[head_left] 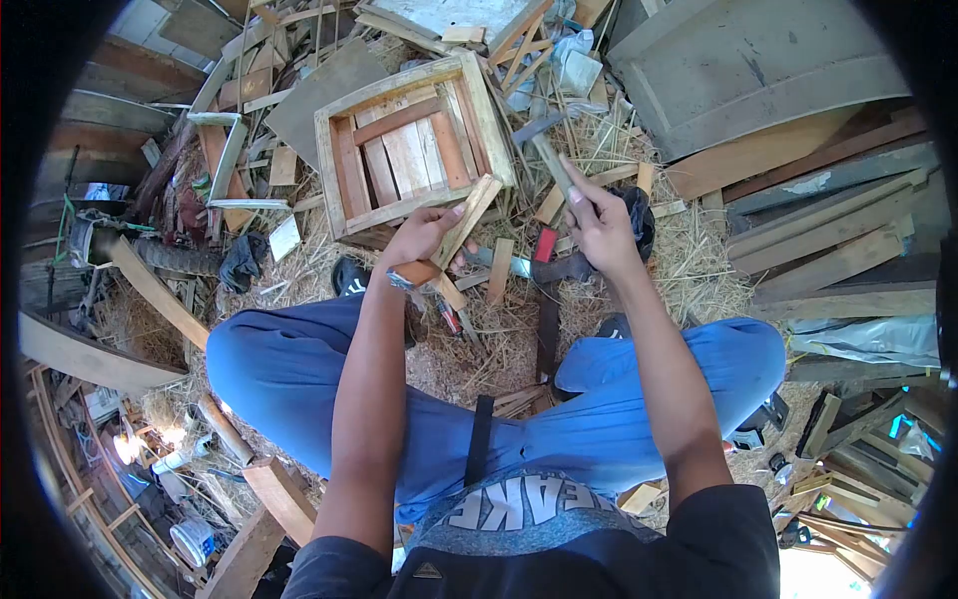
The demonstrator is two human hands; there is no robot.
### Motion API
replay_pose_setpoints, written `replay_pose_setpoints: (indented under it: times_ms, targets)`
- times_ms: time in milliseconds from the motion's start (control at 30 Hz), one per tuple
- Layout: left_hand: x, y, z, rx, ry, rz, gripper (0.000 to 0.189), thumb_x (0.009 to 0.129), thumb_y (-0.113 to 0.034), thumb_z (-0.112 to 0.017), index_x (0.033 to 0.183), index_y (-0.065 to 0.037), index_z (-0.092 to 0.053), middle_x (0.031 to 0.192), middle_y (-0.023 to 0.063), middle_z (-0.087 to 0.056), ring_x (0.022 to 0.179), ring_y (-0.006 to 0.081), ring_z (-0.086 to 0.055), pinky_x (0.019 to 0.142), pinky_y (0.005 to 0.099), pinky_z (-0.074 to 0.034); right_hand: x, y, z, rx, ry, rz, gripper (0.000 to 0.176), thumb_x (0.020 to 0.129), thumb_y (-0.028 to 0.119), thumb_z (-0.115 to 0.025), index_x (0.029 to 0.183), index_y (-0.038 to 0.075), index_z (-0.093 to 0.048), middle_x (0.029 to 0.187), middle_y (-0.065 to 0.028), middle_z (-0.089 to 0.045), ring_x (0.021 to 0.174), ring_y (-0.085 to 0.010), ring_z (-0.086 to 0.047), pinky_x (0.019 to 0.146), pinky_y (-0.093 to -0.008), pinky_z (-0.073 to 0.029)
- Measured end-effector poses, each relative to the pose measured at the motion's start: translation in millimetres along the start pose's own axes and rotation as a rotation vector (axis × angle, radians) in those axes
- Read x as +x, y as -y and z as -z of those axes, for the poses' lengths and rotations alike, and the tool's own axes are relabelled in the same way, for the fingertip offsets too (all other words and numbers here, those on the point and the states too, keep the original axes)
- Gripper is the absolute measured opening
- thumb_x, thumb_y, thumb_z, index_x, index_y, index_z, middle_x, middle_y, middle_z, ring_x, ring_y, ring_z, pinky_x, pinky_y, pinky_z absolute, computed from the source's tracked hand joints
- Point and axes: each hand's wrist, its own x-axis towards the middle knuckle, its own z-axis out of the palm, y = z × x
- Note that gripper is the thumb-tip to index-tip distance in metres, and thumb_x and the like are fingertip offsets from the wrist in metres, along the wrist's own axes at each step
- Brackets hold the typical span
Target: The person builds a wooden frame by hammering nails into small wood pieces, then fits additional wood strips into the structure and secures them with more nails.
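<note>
Obliquely, slat and hammer toward crate

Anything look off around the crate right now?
The crate sits askew on the straw, its floor slats uneven in colour and gaps. Left hand holds a loose slat, right hand a hammer.
</note>
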Motion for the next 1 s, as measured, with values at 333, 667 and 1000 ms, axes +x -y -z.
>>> replay_pose_setpoints:
  times_ms: [333,667,1000]
  targets:
    - [-5.4,-3.4,-2.3,0.019,-0.013,0.020,0.036,0.110,-0.035,-0.055,0.108,0.000,-0.063,0.078,0.0148,-0.073,0.056,0.0178,-0.064,0.050,0.0326,-0.052,-4.6,-2.8,7.2,-0.426,0.253,0.102,0.046,0.110,0.010,-0.049,0.155,0.017,-0.053,0.075,0.0031,-0.048,0.067,-0.0084,-0.043,0.064,-0.0253,-0.042]
    - [2.5,0.3,2.5,0.015,0.001,0.003,0.036,0.111,-0.034,-0.055,0.107,0.000,-0.064,0.079,0.0154,-0.073,0.056,0.0180,-0.065,0.050,0.0332,-0.053,-4.9,8.9,-0.4,-0.321,0.112,0.080,0.050,0.104,0.007,-0.054,0.153,0.021,-0.055,0.073,-0.0130,-0.053,0.067,-0.0139,-0.049,0.068,-0.0318,-0.048]
    - [2.6,6.7,3.8,-0.010,0.005,-0.001,0.036,0.110,-0.035,-0.057,0.108,0.000,-0.064,0.078,0.0150,-0.073,0.055,0.0180,-0.064,0.050,0.0323,-0.052,-5.9,1.0,-7.1,-0.186,0.009,0.096,0.052,0.104,0.005,-0.053,0.153,0.024,-0.055,0.073,-0.0094,-0.054,0.064,-0.0138,-0.048,0.066,-0.0310,-0.048]
